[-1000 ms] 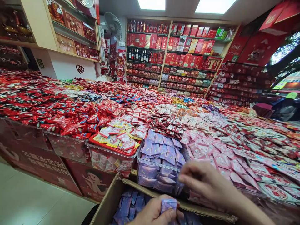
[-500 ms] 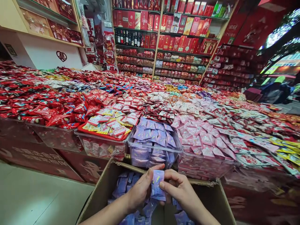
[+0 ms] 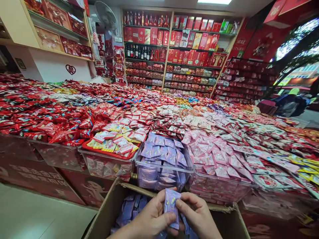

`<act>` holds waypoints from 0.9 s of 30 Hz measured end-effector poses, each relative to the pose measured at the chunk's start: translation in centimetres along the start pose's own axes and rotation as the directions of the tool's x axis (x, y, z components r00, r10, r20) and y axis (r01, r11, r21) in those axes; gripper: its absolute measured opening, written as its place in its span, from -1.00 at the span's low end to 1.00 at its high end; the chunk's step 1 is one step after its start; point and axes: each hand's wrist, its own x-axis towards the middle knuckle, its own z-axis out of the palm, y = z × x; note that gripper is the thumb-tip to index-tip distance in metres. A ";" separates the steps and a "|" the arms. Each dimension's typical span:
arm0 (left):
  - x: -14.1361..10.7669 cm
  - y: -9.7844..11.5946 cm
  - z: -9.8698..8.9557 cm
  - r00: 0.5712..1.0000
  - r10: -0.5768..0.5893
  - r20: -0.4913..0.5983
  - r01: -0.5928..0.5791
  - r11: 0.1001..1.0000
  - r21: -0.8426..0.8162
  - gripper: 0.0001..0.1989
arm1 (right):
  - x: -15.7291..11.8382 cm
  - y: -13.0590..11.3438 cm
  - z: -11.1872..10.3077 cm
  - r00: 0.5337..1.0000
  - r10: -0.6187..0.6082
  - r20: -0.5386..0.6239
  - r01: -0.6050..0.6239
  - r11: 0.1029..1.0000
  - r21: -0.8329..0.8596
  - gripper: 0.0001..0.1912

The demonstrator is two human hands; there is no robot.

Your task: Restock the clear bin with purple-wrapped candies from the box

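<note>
Above an open cardboard box [image 3: 106, 205], a small purple candy packet [image 3: 170, 207] is held upright between my two hands. My left hand [image 3: 156, 212] grips its left side, with the thumb across the lower front. On the right edge, my right hand [image 3: 195, 210] pinches the same packet with thumb and fingers. More purple packets [image 3: 128, 209] lie in the box under my hands, partly hidden by them. Just beyond the box stands a clear plastic bin [image 3: 164, 167] filled with matching purple packets, the top ones laid in rows.
A bin of pink packets [image 3: 219, 152] adjoins on the right. To the left sits a bin with a red tray [image 3: 109, 152] of yellow and pink packets. Heaps of red packets [image 3: 50, 119] spread beyond. Shelves of boxes and bottles [image 3: 171, 49] line the back wall.
The view has tilted up, so the scene sits lower. My left thumb has come across the front of the packet, which both hands still hold.
</note>
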 end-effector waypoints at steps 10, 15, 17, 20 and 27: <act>-0.5 1.7 0.0 0.991 -0.070 0.112 0.088 0.983 -0.164 -0.59 | -0.6 -1.9 0.3 0.995 0.062 -0.083 -0.065 0.997 -0.036 -0.76; -0.6 1.5 0.2 0.994 -0.045 0.102 0.059 0.989 -0.135 -0.55 | -0.7 -1.5 0.6 0.999 0.032 -0.021 -0.032 0.999 -0.019 -0.72; -0.5 1.4 0.2 0.996 -0.045 0.072 0.049 0.997 -0.065 -0.53 | -0.7 -1.1 0.5 1.000 -0.028 -0.003 0.028 0.998 -0.062 -0.69; -0.4 1.8 0.0 0.998 0.008 -0.056 0.001 0.987 0.163 -0.60 | -0.6 -0.1 -0.2 0.989 -0.121 0.080 0.138 0.952 -0.273 -0.72; -0.6 3.5 0.6 0.979 0.202 -0.001 -0.159 0.772 0.615 -0.68 | -0.4 0.9 -1.8 0.962 -0.190 0.195 0.253 0.890 -0.381 -0.60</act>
